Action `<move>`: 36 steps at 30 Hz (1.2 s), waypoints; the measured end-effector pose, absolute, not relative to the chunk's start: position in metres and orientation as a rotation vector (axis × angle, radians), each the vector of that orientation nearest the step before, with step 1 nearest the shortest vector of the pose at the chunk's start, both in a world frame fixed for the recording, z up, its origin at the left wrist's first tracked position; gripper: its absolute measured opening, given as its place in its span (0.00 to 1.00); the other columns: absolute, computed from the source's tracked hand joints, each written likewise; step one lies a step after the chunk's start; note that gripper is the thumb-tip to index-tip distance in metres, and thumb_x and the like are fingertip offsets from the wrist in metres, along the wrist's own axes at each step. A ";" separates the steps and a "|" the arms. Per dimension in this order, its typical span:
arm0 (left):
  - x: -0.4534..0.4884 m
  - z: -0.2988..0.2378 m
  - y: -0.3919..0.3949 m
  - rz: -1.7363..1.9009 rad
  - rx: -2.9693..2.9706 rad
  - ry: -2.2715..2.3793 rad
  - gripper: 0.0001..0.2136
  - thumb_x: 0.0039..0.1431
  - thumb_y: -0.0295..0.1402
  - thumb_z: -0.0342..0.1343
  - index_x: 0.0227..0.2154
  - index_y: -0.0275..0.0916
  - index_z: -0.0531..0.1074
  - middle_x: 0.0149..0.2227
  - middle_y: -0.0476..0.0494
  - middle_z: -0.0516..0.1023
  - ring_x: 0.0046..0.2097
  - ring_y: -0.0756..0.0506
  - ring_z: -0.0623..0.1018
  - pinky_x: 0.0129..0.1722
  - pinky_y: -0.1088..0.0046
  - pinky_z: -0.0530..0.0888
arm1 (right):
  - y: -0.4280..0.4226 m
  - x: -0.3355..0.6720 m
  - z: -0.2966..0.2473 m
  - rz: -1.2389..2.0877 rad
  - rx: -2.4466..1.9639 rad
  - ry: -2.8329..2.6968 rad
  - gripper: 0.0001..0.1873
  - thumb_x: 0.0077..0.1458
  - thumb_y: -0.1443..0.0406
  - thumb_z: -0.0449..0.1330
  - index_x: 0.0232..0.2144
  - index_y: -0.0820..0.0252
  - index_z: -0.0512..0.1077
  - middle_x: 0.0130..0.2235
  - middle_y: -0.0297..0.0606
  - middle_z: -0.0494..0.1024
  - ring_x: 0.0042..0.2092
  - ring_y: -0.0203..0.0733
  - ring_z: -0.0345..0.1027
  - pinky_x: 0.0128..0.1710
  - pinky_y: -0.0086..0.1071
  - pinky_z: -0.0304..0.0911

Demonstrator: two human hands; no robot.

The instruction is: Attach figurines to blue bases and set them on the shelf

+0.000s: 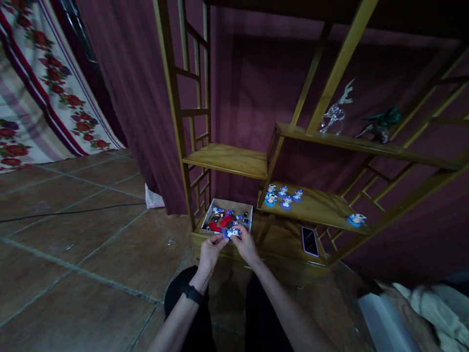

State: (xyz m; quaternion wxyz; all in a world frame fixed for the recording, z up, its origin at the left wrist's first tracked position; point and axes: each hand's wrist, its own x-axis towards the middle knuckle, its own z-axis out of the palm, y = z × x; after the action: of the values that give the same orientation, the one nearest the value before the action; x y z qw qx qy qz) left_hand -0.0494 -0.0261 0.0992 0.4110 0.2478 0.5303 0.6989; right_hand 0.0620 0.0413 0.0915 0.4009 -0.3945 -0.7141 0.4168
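Observation:
Between my two hands is a small purple-and-white figurine (231, 233), held just in front of the box. My left hand (212, 248) pinches its left side, at the purple base. On its other side, the fingers of my right hand (245, 242) close around the upper right part. Right behind them, an open cardboard box (238, 203) on the cabinet's bottom board holds several small figurines and red pieces (216, 226). Several more purple-based figurines (286, 202) and blue-based figurines (270, 199) stand on the shelf to the right.
A lone blue-based figurine (356, 220) sits at the right end of the low shelf (315, 205). Below it lies a phone (309, 241). A clear deer ornament (335, 115) and a dark green ornament (381, 124) stand higher up. A cable (73, 212) crosses the tiled floor.

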 end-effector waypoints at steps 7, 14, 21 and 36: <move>-0.044 0.102 -0.035 1.746 0.550 1.286 0.15 0.30 0.31 0.70 0.27 0.35 0.79 0.28 0.42 0.80 0.32 0.47 0.76 0.42 0.70 0.68 | 0.028 0.077 0.116 0.836 -0.928 -1.988 0.12 0.50 0.68 0.53 0.39 0.56 0.68 0.38 0.35 0.74 0.40 0.40 0.68 0.41 0.32 0.63; -0.040 0.111 -0.045 1.727 0.462 1.139 0.14 0.31 0.30 0.70 0.27 0.33 0.78 0.27 0.42 0.80 0.31 0.48 0.76 0.39 0.71 0.69 | 0.017 0.086 0.136 0.757 -0.904 -2.102 0.13 0.52 0.68 0.52 0.41 0.55 0.68 0.42 0.38 0.72 0.42 0.41 0.67 0.44 0.33 0.62; -0.033 0.129 -0.059 1.764 0.411 1.096 0.12 0.33 0.29 0.69 0.26 0.33 0.78 0.27 0.41 0.79 0.31 0.48 0.76 0.37 0.72 0.70 | 0.009 0.083 0.141 0.793 -0.950 -2.035 0.14 0.51 0.68 0.54 0.41 0.55 0.69 0.41 0.37 0.74 0.41 0.42 0.69 0.44 0.34 0.63; -0.029 0.151 -0.071 1.748 0.398 1.039 0.10 0.33 0.28 0.69 0.22 0.30 0.76 0.25 0.41 0.78 0.30 0.49 0.76 0.38 0.74 0.71 | -0.011 0.091 0.148 0.726 -0.886 -1.988 0.15 0.52 0.68 0.53 0.43 0.55 0.69 0.44 0.39 0.74 0.44 0.42 0.68 0.44 0.34 0.65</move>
State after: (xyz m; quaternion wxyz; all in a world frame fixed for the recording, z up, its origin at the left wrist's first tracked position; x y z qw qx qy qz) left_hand -0.0287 -0.0713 0.1505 0.5099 0.1653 0.4313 0.7258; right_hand 0.0905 -0.0107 0.1475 0.4111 -0.3519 -0.7899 0.2885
